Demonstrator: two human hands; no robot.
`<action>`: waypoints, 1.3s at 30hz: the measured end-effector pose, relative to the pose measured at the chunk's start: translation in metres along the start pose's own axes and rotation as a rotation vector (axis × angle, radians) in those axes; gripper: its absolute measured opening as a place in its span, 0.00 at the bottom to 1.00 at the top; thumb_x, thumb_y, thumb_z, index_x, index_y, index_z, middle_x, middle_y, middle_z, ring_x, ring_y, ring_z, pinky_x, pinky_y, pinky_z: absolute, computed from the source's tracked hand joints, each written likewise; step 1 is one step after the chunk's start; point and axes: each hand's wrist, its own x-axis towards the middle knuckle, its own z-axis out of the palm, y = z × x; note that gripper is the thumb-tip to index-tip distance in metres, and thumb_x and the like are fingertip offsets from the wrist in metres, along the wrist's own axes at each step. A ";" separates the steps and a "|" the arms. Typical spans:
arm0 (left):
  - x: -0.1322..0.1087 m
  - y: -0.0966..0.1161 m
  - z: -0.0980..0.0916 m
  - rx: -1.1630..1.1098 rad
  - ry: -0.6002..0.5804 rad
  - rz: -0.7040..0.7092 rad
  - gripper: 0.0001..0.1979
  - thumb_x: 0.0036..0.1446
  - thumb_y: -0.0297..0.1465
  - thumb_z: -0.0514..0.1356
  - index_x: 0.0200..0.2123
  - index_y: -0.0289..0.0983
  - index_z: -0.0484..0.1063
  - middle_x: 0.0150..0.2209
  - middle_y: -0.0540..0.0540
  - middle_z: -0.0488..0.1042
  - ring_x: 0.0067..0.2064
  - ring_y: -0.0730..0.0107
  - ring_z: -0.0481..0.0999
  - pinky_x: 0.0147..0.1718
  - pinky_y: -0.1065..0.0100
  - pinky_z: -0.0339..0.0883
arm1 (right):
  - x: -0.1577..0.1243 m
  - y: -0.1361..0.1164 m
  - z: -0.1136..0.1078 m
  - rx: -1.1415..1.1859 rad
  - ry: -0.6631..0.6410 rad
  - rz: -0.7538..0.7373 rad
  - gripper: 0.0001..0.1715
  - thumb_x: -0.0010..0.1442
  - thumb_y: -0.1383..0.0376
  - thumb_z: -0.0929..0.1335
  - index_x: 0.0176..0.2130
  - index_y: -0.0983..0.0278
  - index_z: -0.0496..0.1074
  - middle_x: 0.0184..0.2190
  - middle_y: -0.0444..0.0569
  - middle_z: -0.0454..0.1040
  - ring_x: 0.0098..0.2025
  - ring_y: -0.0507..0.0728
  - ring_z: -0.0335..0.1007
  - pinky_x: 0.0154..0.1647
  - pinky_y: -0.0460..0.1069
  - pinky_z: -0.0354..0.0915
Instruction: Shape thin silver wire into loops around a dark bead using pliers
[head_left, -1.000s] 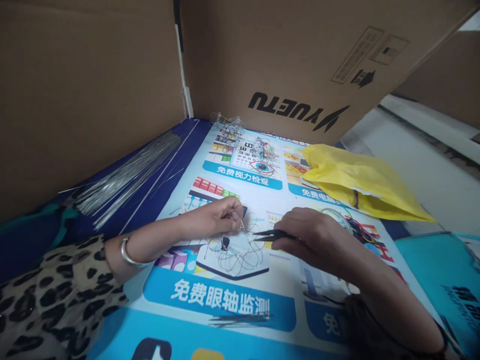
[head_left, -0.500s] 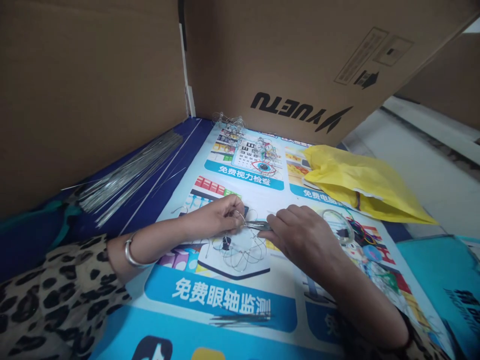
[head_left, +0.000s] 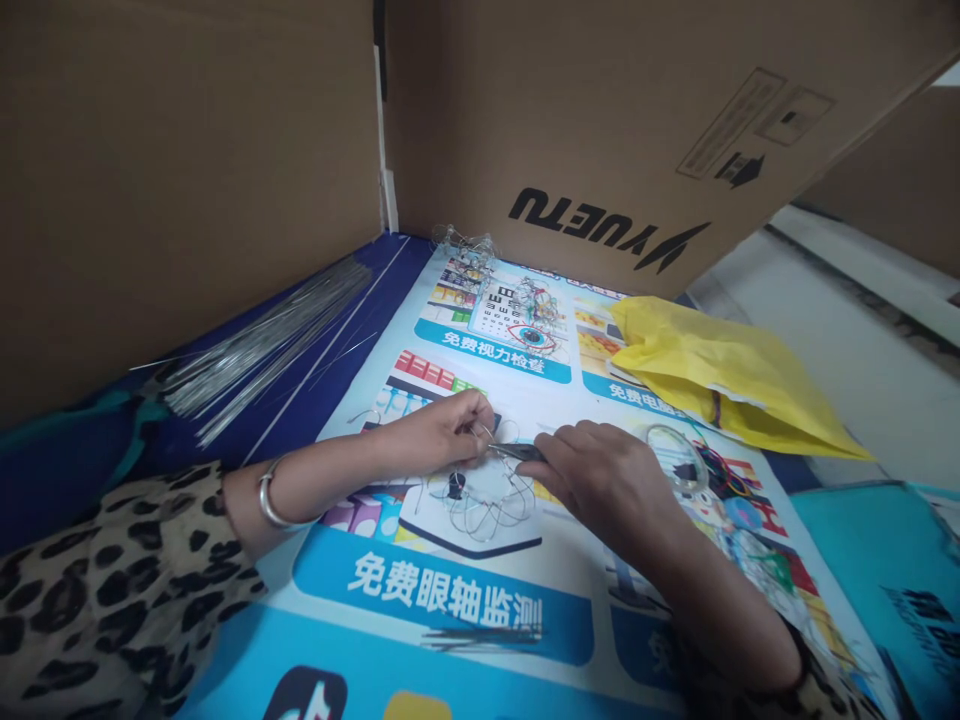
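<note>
My left hand (head_left: 450, 432), a silver bangle on its wrist, pinches a thin wire near the middle of the printed poster. My right hand (head_left: 592, 465) is wrapped round the handles of a pair of pliers (head_left: 516, 452), whose jaws point left and meet the wire by my left fingertips. Below the two hands spreads a looped wire piece (head_left: 487, 510), bent into petal-like curves. Whether the pinched wire belongs to that piece I cannot tell. Several short straight wires (head_left: 480, 638) lie nearer to me on the poster.
A bundle of straight silver wires (head_left: 262, 345) lies at the left. Tangled wire pieces (head_left: 469, 250) sit at the back by the cardboard wall (head_left: 600, 120). To the right are a yellow bag (head_left: 720, 370), a coil of clear wire (head_left: 679, 455), coloured strands and a teal bag (head_left: 885, 560).
The pliers and my hands keep nearly the same place at the wire, with the jaws tilted slightly differently. The whole view has shifted a little.
</note>
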 end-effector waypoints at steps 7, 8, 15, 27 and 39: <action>-0.001 0.003 0.001 -0.004 0.000 -0.024 0.07 0.54 0.28 0.54 0.33 0.37 0.56 0.24 0.54 0.61 0.24 0.79 0.60 0.22 0.74 0.53 | -0.001 0.000 -0.002 0.068 -0.011 0.100 0.22 0.62 0.53 0.58 0.27 0.64 0.68 0.22 0.46 0.68 0.26 0.52 0.58 0.27 0.48 0.45; -0.001 0.003 0.002 -0.023 0.003 -0.022 0.07 0.55 0.29 0.55 0.33 0.37 0.56 0.25 0.54 0.61 0.24 0.80 0.60 0.22 0.74 0.52 | -0.001 0.004 -0.003 0.061 -0.019 0.084 0.22 0.62 0.53 0.58 0.27 0.64 0.68 0.22 0.46 0.68 0.26 0.52 0.58 0.28 0.48 0.46; 0.000 0.004 0.002 -0.103 0.023 -0.027 0.08 0.53 0.28 0.56 0.32 0.36 0.55 0.24 0.54 0.63 0.24 0.80 0.62 0.25 0.72 0.55 | 0.000 0.018 -0.009 -0.024 -0.039 -0.064 0.20 0.61 0.53 0.59 0.32 0.64 0.69 0.26 0.48 0.68 0.31 0.55 0.58 0.34 0.50 0.49; 0.001 0.000 0.000 -0.017 0.020 -0.052 0.07 0.53 0.27 0.55 0.33 0.37 0.56 0.24 0.55 0.61 0.23 0.81 0.61 0.21 0.76 0.53 | 0.007 0.007 -0.001 -0.003 0.064 -0.049 0.22 0.62 0.53 0.58 0.27 0.64 0.68 0.22 0.45 0.66 0.26 0.52 0.55 0.29 0.48 0.46; 0.000 -0.004 -0.002 0.381 0.070 0.013 0.02 0.56 0.29 0.53 0.33 0.37 0.62 0.24 0.56 0.61 0.23 0.81 0.58 0.21 0.77 0.55 | 0.005 0.011 0.008 0.024 0.031 -0.019 0.21 0.62 0.53 0.59 0.27 0.63 0.67 0.23 0.45 0.67 0.26 0.52 0.56 0.29 0.49 0.45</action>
